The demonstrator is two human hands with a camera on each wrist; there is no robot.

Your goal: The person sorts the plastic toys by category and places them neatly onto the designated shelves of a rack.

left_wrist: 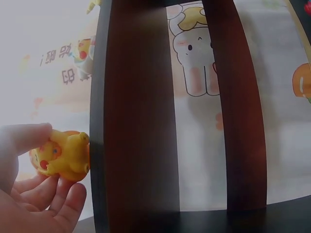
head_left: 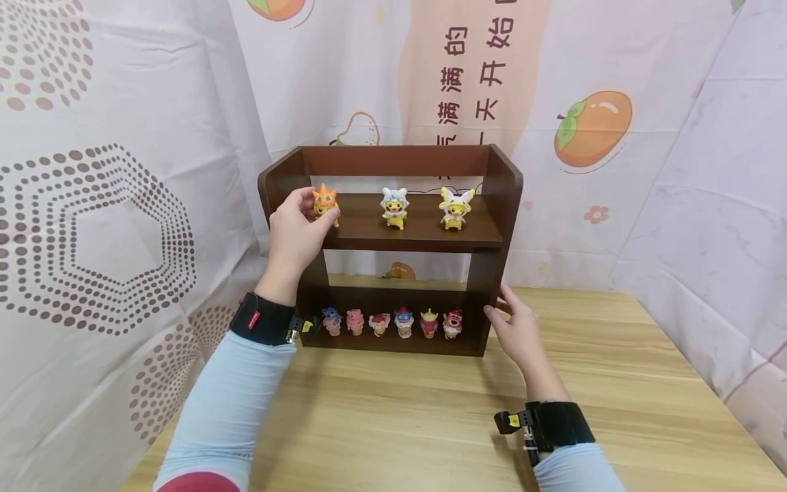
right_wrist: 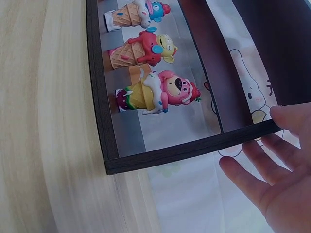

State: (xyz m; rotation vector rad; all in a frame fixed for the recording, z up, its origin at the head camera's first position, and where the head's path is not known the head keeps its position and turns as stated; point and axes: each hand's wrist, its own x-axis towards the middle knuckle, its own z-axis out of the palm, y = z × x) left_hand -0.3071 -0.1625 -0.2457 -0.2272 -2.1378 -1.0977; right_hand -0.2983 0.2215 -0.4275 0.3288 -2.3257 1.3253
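My left hand [head_left: 298,232] holds a yellow figurine with a spiky orange hat [head_left: 325,199] at the left end of the upper shelf, thumb on one side and fingers on the other. In the left wrist view the same yellow figurine [left_wrist: 68,153] has its feet against the shelf board's edge. My right hand [head_left: 516,328] is at the right side panel of the brown wooden shelf unit [head_left: 507,198], low down. In the right wrist view its thumb [right_wrist: 286,116] lies over the panel's edge, with the fingers on the outer side.
Two more yellow figurines, one in a pale blue-white hat [head_left: 394,208] and one in a white-and-yellow hat [head_left: 455,208], stand on the upper shelf. Several ice-cream-cone figurines, including a pink bear [head_left: 452,324], line the bottom shelf. The unit stands on a wooden table [head_left: 381,417] before a printed curtain [head_left: 664,205].
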